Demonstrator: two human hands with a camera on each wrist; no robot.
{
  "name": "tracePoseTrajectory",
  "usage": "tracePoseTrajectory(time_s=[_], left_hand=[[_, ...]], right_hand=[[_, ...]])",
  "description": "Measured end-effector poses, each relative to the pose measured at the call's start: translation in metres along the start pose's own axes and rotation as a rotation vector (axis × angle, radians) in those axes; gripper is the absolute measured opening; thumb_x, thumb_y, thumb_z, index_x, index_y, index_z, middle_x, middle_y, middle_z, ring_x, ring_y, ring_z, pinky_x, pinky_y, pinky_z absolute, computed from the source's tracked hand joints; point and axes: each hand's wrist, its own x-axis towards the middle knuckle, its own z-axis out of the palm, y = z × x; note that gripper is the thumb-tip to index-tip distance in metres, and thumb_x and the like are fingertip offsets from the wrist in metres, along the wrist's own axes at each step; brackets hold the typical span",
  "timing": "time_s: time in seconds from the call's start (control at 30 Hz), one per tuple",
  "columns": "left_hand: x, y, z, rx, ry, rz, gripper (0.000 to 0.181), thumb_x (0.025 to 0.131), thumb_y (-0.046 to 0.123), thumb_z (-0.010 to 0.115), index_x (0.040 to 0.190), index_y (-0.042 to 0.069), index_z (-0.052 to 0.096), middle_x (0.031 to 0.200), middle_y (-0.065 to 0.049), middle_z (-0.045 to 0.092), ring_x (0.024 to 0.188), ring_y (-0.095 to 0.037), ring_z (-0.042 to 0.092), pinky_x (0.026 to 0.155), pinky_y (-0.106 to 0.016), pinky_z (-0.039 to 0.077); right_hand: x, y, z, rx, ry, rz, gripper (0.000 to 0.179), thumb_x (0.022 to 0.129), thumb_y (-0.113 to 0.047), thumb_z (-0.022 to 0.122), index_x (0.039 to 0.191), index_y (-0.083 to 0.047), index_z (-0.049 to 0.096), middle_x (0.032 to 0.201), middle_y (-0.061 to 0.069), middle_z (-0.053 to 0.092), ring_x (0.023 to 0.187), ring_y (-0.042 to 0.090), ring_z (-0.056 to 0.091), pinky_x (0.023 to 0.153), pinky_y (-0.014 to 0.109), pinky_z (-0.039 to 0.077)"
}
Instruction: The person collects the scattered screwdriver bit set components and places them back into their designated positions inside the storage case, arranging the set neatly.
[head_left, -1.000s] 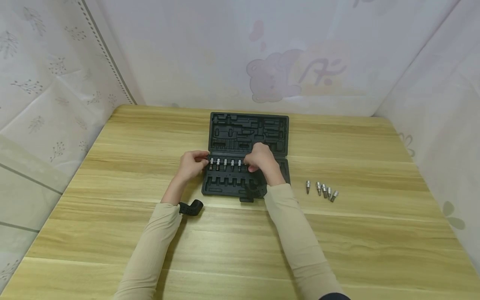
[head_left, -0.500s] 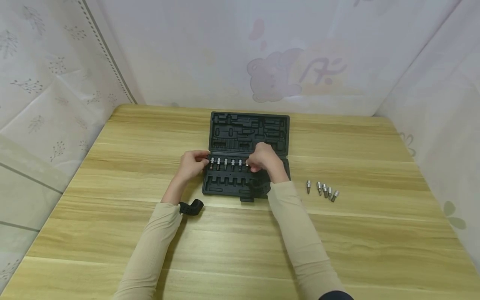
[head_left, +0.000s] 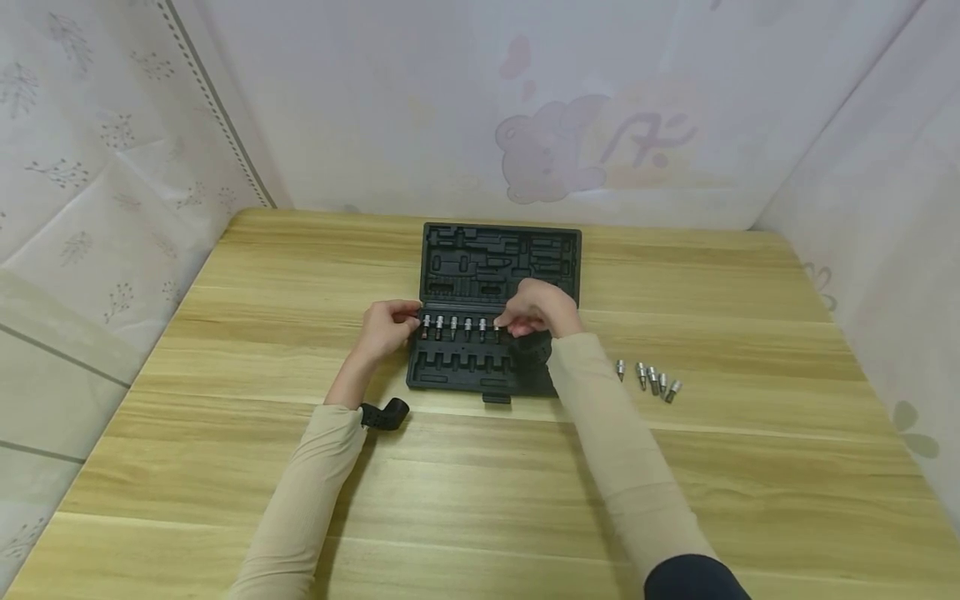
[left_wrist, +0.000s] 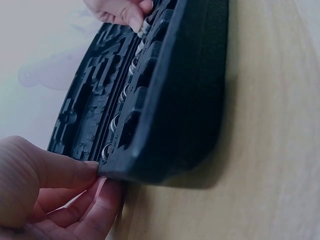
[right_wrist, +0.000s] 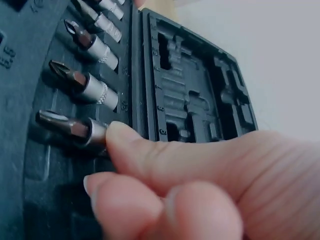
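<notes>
A black moulded case [head_left: 450,384] lies open on the table, its lid [head_left: 480,285] folded back. Several silver bit sockets [head_left: 453,325] stand in a row in its upper slots. My left hand [head_left: 382,330] pinches the case's left corner, thumb on top and fingers against the side in the left wrist view. At the right end of the row, my right hand [head_left: 542,307] holds a bit socket [right_wrist: 62,122] lying in its slot; the thumb touches its silver end and the other fingers are curled below. The palm side of that grip is partly hidden.
Right of the case lie several loose bit sockets [head_left: 654,382], one [head_left: 620,369] a little apart from the others. A black angled piece [head_left: 390,414] is strapped at my left wrist. Pale patterned cloth hangs behind the wooden table [head_left: 420,500].
My right hand and forearm have shifted slightly right, showing more of the bit socket at the row's end. My left hand keeps its place on the case corner.
</notes>
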Motion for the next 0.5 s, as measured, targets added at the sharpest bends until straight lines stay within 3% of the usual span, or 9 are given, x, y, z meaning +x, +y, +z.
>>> tracePoseTrajectory(time_s=[0.17, 0.3, 0.5], left_hand=[[0.0, -0.001, 0.0, -0.009, -0.004, 0.011, 0.031, 0.09, -0.002, 0.055, 0.12, -0.006, 0.06, 0.111, -0.023, 0.063, 0.093, -0.028, 0.06, 0.059, -0.02, 0.043], [0.0, 0.0, 0.0, -0.015, -0.003, 0.014, 0.031, 0.09, -0.002, 0.055, 0.12, -0.006, 0.06, 0.111, -0.023, 0.063, 0.093, -0.029, 0.06, 0.058, -0.019, 0.043], [-0.002, 0.001, 0.0, -0.01, -0.003, -0.001, 0.032, 0.089, -0.003, 0.056, 0.12, -0.005, 0.061, 0.111, -0.023, 0.063, 0.093, -0.028, 0.06, 0.059, -0.02, 0.042]], right_hand=[[0.003, -0.002, -0.003, -0.029, -0.015, 0.025, 0.069, 0.087, -0.019, 0.068, 0.138, 0.008, 0.031, 0.056, -0.002, 0.059, 0.041, 0.003, 0.05, 0.039, 0.016, 0.033], [0.006, -0.005, -0.005, -0.034, -0.023, 0.046, 0.059, 0.086, -0.018, 0.069, 0.132, 0.008, 0.042, 0.055, -0.002, 0.058, 0.04, 0.003, 0.048, 0.039, 0.016, 0.033], [0.008, -0.01, -0.005, -0.081, -0.006, 0.057, 0.058, 0.084, -0.015, 0.071, 0.131, 0.007, 0.045, 0.054, -0.001, 0.058, 0.04, 0.004, 0.05, 0.04, 0.017, 0.037]])
